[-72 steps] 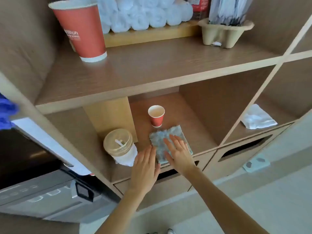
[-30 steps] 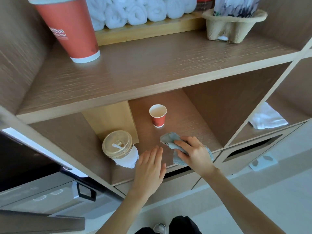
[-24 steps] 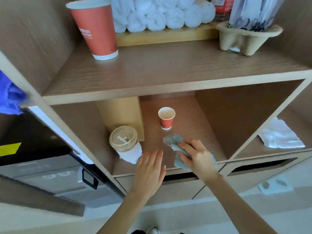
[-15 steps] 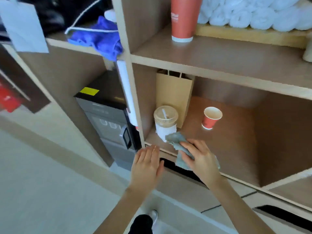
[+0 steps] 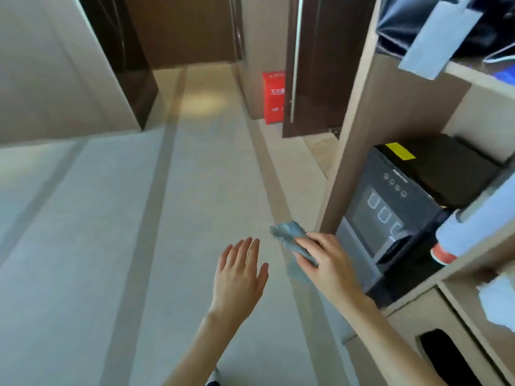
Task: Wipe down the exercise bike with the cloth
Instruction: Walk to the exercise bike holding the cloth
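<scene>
The cloth (image 5: 287,236), a small grey-blue piece, was in the right hand (image 5: 330,263), whose fingers were curled over it and held it firmly. It was bunched, with one free corner sticking out up and to the left of the fingers and another part hanging below the hand. Its longer line ran from that free corner down and to the right, into the grip. The left hand (image 5: 239,277) was just beside it, lower and to the left, flat, with straight fingers a little spread, holding nothing and not touching the cloth. The exercise bike was not in view at all, so I could not tell which way it lay from the cloth. The next move depends on this relation, and I judge that the person would first have to carry the cloth to the bike before any wiping could begin. Both hands were in the air over a pale floor (image 5: 111,218) with darker stripes running away from the person. Close on the right stood a wooden shelf unit (image 5: 359,135), with a black machine (image 5: 390,207) in its lower compartment, near the right hand but apart from it. Further ahead the floor led to a dark door (image 5: 315,65) and a red box (image 5: 274,96) standing on the floor beside it.
</scene>
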Action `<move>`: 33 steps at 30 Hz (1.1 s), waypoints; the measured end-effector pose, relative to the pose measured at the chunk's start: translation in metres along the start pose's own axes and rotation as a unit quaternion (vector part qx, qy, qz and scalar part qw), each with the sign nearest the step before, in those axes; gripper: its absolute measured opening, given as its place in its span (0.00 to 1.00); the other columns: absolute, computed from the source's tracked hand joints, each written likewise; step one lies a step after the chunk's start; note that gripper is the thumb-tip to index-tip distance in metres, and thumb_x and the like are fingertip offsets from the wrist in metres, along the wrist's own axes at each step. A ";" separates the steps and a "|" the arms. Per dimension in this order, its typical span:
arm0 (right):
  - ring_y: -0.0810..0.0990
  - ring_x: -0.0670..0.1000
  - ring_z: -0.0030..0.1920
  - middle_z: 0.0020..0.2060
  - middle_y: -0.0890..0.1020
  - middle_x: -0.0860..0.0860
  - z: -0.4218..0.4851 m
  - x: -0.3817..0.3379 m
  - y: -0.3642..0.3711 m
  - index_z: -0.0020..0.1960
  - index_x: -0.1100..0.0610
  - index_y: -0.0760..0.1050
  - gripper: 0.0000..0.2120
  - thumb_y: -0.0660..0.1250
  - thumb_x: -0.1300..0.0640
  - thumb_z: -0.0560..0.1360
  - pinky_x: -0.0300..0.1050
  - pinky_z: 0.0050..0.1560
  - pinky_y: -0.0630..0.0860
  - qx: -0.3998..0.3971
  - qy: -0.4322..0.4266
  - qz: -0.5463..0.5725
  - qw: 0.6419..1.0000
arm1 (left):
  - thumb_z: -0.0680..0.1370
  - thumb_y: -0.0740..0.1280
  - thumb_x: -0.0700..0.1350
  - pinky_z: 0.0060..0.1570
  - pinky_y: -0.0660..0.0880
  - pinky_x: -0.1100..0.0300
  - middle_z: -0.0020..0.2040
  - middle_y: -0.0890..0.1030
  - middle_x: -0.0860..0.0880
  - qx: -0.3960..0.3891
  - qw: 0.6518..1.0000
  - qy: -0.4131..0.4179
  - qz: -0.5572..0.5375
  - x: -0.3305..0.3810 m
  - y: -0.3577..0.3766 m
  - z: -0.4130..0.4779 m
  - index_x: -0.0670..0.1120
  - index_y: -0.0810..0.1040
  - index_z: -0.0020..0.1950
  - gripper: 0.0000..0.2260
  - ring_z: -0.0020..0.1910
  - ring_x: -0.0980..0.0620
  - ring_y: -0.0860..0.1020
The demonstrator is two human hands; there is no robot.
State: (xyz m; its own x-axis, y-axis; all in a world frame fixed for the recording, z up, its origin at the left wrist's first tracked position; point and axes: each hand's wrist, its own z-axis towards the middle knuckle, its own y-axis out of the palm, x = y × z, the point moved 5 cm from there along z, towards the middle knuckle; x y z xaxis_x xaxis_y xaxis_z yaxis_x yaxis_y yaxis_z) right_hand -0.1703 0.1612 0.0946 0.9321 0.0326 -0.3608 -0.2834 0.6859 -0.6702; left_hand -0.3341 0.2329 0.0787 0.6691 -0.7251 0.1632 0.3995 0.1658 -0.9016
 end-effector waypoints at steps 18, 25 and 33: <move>0.78 0.52 0.43 0.47 0.81 0.50 0.106 -0.390 0.311 0.53 0.53 0.81 0.13 0.75 0.56 0.69 0.42 0.40 0.76 -0.125 -0.242 0.224 0.936 | 0.78 0.58 0.50 0.60 0.74 0.48 0.59 0.80 0.42 0.121 0.928 -0.314 0.158 -0.388 -0.166 -0.161 0.38 0.77 0.62 0.21 0.58 0.44 0.78; 0.79 0.53 0.43 0.46 0.81 0.50 0.120 -0.539 0.402 0.52 0.53 0.81 0.13 0.75 0.56 0.68 0.43 0.38 0.78 -0.170 -0.322 0.280 0.888 | 0.78 0.57 0.50 0.59 0.74 0.48 0.59 0.80 0.42 0.137 0.872 -0.426 0.201 -0.506 -0.219 -0.229 0.38 0.77 0.62 0.21 0.58 0.44 0.79; 0.78 0.53 0.43 0.46 0.81 0.50 0.143 -0.689 0.518 0.52 0.54 0.81 0.13 0.75 0.57 0.67 0.43 0.38 0.78 -0.207 -0.391 0.327 0.835 | 0.78 0.56 0.52 0.58 0.75 0.48 0.59 0.80 0.43 0.129 0.809 -0.527 0.225 -0.647 -0.251 -0.278 0.39 0.77 0.62 0.22 0.58 0.45 0.79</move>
State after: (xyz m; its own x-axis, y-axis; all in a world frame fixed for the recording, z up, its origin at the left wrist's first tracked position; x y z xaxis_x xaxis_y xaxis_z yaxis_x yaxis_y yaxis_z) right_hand -0.9273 0.5974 0.0890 0.3637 0.8775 -0.3126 -0.6926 0.0303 -0.7207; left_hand -1.0420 0.4747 0.0882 0.8915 0.3985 0.2154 -0.0065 0.4867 -0.8735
